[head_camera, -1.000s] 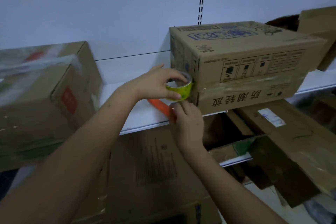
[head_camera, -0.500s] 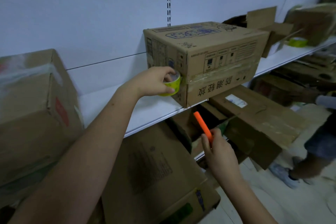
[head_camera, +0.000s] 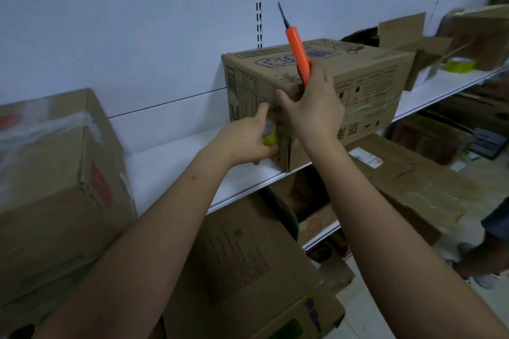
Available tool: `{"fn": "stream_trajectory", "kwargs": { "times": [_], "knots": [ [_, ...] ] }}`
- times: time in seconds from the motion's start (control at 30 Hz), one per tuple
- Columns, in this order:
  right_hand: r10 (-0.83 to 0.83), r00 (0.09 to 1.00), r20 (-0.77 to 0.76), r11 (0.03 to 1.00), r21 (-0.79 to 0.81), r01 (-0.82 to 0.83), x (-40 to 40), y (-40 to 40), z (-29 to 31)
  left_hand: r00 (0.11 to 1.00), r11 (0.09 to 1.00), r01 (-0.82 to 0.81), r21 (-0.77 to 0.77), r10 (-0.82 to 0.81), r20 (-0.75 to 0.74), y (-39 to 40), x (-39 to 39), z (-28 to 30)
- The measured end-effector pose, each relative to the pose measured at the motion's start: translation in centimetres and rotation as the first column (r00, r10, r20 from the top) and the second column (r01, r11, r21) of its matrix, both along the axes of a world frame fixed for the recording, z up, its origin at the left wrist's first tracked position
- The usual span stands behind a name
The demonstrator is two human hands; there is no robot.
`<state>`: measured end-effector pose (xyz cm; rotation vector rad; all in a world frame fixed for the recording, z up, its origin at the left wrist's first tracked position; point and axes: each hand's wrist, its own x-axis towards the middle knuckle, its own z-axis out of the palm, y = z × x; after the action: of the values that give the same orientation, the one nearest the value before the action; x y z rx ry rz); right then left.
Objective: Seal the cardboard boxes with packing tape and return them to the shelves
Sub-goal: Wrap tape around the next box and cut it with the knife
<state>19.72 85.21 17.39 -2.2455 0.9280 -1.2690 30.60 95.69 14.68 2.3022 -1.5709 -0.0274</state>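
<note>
Since half a second ago, our right hand (head_camera: 312,111) is coming up against the box (head_camera: 316,96) on the shelf (head_camera: 176,162), gripping the orange cutter (head_camera: 297,53); our left hand (head_camera: 242,140) is clutching the tape roll (head_camera: 270,136) at its near-left corner. We are judging the box stiff, light; hold opposite sides.

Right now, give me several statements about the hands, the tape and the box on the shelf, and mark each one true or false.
1. The right hand holds an orange utility knife with its blade pointing up. True.
2. The left hand presses a yellow tape roll against the cardboard box. True.
3. The box sits on the floor. False: it stands on the white shelf.
4. No other tape roll is visible. False: a second yellow roll lies farther right on the shelf.
5. The knife is cutting the tape. False: it is raised clear.
</note>
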Motion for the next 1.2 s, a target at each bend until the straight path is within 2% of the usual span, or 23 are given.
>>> {"fn": "stream_trajectory", "kwargs": {
  "times": [0.07,0.2,0.33,0.4,0.47,0.5,0.57,0.6,0.67,0.73,0.83,0.93,1.1,1.13,1.2],
  "knots": [
    [-0.036,0.998,-0.057,0.998,-0.056,0.033,0.3,-0.5,-0.5,0.998,0.999,-0.049,0.016,0.050,-0.038,0.7,0.7,-0.2],
    [-0.042,0.998,-0.057,0.995,-0.087,0.037,0.3,-0.4,-0.9,0.996,0.996,-0.086,0.032,0.085,0.013,1.1,1.7,-0.4],
    [0.003,0.997,0.073,0.998,-0.057,0.002,-2.1,2.7,-3.4,0.995,0.998,-0.058,0.022,0.056,0.084,1.0,2.0,-0.1],
    [0.077,0.995,0.066,0.996,-0.054,-0.073,-3.3,5.2,-5.8,0.992,0.997,-0.079,0.027,0.076,0.098,1.1,2.2,-0.2],
    [0.102,0.991,-0.088,0.995,0.018,-0.101,-3.8,6.5,-8.3,0.994,0.997,-0.081,0.010,0.080,0.074,1.3,2.1,-0.4],
    [0.116,0.967,-0.229,0.991,0.092,-0.097,-4.0,6.7,-10.0,0.995,0.997,-0.077,-0.006,0.077,0.062,1.5,1.9,-0.5],
    [0.166,0.851,-0.498,0.976,0.207,-0.069,-5.3,7.0,-13.9,0.995,0.996,-0.082,-0.026,0.084,0.063,2.3,1.7,-0.8],
    [0.176,0.808,-0.562,0.969,0.243,-0.043,-6.3,7.3,-15.9,0.992,0.995,-0.103,-0.019,0.104,0.065,2.8,1.8,-1.0],
    [0.196,0.808,-0.556,0.953,0.303,-0.023,-8.3,8.2,-18.9,0.983,0.984,-0.179,-0.002,0.179,0.042,4.2,2.2,-1.7],
    [0.228,0.860,-0.457,0.943,0.323,-0.079,-8.9,9.4,-18.9,0.966,0.966,-0.256,-0.036,0.254,-0.043,5.7,2.3,-2.4],
    [0.231,0.911,-0.341,0.964,0.209,-0.166,-7.1,10.4,-15.7,0.906,0.904,-0.377,-0.201,0.315,-0.282,7.4,1.5,-3.0],
    [0.161,0.903,-0.398,0.986,0.030,-0.163,-3.1,9.8,-13.0,0.801,0.802,-0.499,-0.328,0.284,-0.526,9.0,0.3,-3.6],
    [0.161,0.777,-0.608,0.949,-0.121,-0.291,2.6,8.2,-10.9,0.660,0.717,-0.595,-0.362,0.180,-0.729,11.6,-1.7,-4.1],
    [0.143,0.785,-0.602,0.938,-0.171,-0.302,2.8,8.0,-10.7,0.646,0.710,-0.601,-0.367,0.160,-0.747,12.0,-2.2,-3.9],
    [0.229,0.876,-0.425,0.916,-0.211,-0.342,2.1,8.1,-10.4,0.626,0.698,-0.605,-0.382,0.121,-0.771,12.6,-3.3,-3.4]
  ]
}}
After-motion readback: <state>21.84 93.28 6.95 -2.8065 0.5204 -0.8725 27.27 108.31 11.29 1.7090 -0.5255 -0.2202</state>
